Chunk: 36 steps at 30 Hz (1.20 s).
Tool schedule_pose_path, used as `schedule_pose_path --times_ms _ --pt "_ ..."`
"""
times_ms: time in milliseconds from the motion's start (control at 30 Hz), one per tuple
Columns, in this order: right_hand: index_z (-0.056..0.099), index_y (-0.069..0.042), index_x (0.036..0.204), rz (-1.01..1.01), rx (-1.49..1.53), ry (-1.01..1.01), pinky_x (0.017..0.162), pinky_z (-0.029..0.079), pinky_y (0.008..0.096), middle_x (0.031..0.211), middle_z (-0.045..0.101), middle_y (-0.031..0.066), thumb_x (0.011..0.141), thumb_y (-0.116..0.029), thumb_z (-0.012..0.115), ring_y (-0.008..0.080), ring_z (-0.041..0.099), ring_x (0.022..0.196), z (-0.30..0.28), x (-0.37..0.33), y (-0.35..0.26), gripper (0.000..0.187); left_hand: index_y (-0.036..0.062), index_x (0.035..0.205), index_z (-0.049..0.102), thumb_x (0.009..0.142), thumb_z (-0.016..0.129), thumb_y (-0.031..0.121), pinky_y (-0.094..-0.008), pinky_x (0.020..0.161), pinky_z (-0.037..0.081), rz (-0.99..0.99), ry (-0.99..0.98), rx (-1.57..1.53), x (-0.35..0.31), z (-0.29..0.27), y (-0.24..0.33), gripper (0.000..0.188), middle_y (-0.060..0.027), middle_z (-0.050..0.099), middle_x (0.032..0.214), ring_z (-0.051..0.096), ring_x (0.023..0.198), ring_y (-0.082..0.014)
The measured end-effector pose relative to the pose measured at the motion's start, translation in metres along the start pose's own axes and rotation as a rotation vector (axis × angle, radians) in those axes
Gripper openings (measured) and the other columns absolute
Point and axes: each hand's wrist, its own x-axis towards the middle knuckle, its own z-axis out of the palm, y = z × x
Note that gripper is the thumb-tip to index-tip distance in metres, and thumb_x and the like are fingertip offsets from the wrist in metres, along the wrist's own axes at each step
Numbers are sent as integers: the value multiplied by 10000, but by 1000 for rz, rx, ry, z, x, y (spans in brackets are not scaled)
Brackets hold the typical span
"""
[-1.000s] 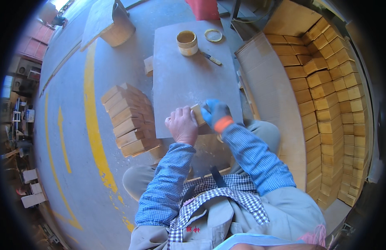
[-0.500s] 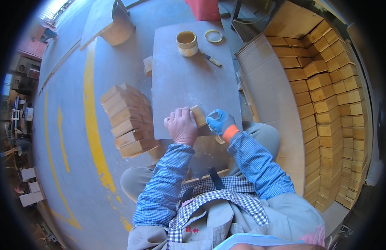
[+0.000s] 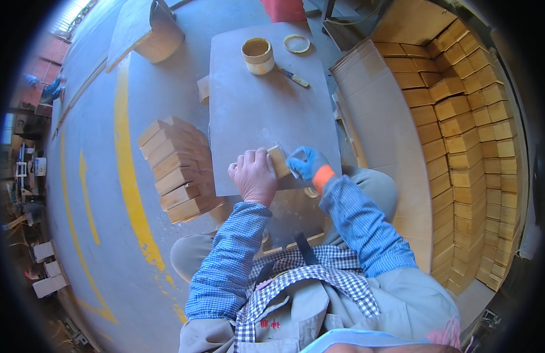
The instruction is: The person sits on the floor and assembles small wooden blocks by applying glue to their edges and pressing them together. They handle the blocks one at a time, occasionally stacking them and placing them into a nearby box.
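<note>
My bare left hand (image 3: 256, 176) is closed round a small wooden block (image 3: 277, 161) near the front edge of the grey board. The block stands out from its right side. My right hand (image 3: 309, 163), in a blue glove with an orange cuff, is at the block's right end. Its fingers are pinched round a small thin pale piece, mostly hidden by the glove; I cannot tell its kind. Farther back on the grey board (image 3: 243, 112) are a tub (image 3: 258, 57) with brownish contents, a round lid (image 3: 296, 43) and a knife-like tool (image 3: 295, 77).
A stack of wooden blocks (image 3: 179, 167) stands on the floor left of the board. To the right, a large cardboard box (image 3: 381, 135) holds many rows of blocks (image 3: 457, 144). A curved panel (image 3: 146, 35) is at the far left, and a red object (image 3: 282, 9) lies beyond the board.
My right hand has shifted slightly left and turned, so less of the pale piece shows. My left hand keeps its hold on the block. The whole view has shifted a little.
</note>
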Motion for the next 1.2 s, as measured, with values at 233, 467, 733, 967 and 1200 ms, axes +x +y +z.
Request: schedule_pose_path --times_ms 233,467,733,967,1200 --pt "705 -73 938 -18 52 -41 554 512 300 776 706 49 905 -213 792 122 628 624 9 29 -9 168 148 1087 686 1002 583 278 -485 950 393 -14 27 12 2 -3 2 186 -59 668 1026 613 1021 -272" --pt "706 -39 1002 5 -53 6 695 562 387 860 736 152 859 -339 802 223 687 731 8 32 -1 346 147 1095 686 997 585 285 -479 965 385 5 34 -1 2 1 0 197 -59 673 1036 616 1021 -275" --pt "711 -61 983 -27 -105 -21 626 550 335 779 728 84 893 -270 780 156 667 645 -1 -17 9 238 149 1183 679 982 611 348 -475 976 381 -1 -29 1 3 1 -2 291 -68 668 1090 598 1079 -270" --pt "720 -73 964 -192 98 47 639 544 305 828 718 10 937 -188 766 120 654 696 -21 -60 37 126 104 1507 459 735 858 464 -483 1049 364 178 -206 8 -21 -27 -21 940 -101 572 1321 527 1245 -292" --pt "734 -81 1012 -78 336 117 685 541 254 890 718 -33 936 -145 781 83 651 756 -26 -44 42 110 92 1490 418 783 839 229 -473 1024 488 -524 -21 -1197 -155 -35 -60 834 -110 575 1361 577 1236 -316"
